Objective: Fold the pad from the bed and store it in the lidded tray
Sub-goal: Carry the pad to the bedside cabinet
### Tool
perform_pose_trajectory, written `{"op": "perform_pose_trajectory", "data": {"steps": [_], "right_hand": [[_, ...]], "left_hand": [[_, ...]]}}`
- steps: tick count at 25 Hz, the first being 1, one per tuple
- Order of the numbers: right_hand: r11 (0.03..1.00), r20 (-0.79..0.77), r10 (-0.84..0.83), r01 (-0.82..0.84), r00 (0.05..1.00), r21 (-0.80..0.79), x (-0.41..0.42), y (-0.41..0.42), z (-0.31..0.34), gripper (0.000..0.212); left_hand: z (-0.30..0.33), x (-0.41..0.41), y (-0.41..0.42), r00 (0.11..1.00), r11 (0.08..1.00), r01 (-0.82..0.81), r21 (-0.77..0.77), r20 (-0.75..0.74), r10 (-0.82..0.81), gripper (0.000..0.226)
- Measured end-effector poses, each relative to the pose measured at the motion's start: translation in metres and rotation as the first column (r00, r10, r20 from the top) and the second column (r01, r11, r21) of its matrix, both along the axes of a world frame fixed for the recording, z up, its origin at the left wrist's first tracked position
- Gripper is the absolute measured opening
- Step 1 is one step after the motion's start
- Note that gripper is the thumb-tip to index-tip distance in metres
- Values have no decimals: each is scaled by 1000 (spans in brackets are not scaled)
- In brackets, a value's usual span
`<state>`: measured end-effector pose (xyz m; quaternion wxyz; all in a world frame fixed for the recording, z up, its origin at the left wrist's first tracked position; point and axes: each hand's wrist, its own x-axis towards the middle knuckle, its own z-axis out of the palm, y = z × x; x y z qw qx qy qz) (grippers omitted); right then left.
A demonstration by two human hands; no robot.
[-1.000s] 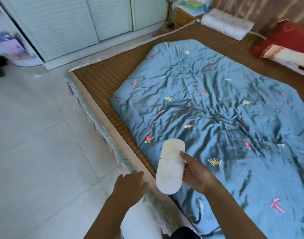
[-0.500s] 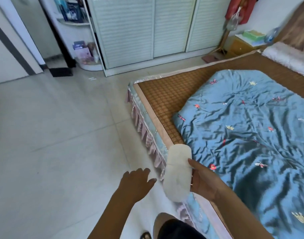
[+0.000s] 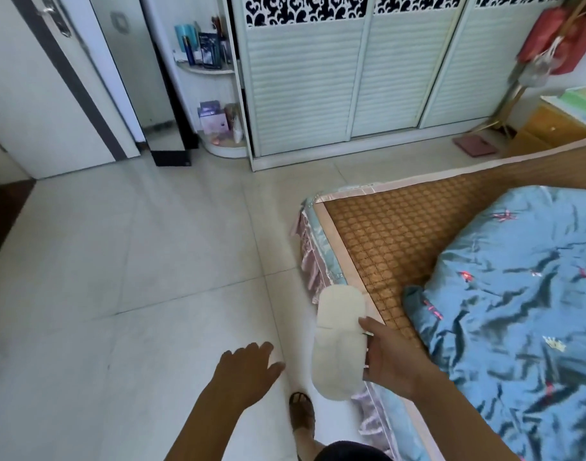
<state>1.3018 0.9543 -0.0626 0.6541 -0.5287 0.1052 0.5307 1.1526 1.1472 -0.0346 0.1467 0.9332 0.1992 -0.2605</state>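
The white oval pad (image 3: 338, 341) hangs upright in my right hand (image 3: 389, 361), which grips its right edge over the corner of the bed (image 3: 384, 234). It looks partly folded, with a crease across its middle. My left hand (image 3: 246, 372) floats over the floor to the left of the pad, fingers spread and holding nothing. No lidded tray shows anywhere in view.
A blue embroidered quilt (image 3: 518, 311) lies on the bed's woven mat. White louvred wardrobe doors (image 3: 351, 78) and a corner shelf (image 3: 215, 94) with boxes stand ahead, a door (image 3: 61, 81) at left, a wooden nightstand (image 3: 557, 124) at right. My sandalled foot (image 3: 301, 412) stands on the tiled floor.
My view has swung left, away from the bed toward the wardrobe and door. The pad stays in my right hand; my left hand has left the bed edge and spread open.
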Motion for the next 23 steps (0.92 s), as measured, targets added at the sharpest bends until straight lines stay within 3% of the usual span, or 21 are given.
{"op": "perform_pose_trajectory", "data": {"steps": [6,13,23], "right_hand": [[996,105,77,-81,992,42,103,124,21,26],[1000,204,19,-20,979,5,190,234,27,24],[968,304,-201,237,931,-86,299,417,32,32]], "left_hand": [[20,96,115,996,998,-45,35,80,42,51],[10,188,228,997,996,-51,-78,57,56,50],[8,360,443,972,973,232,-1,48,-232,51]]}}
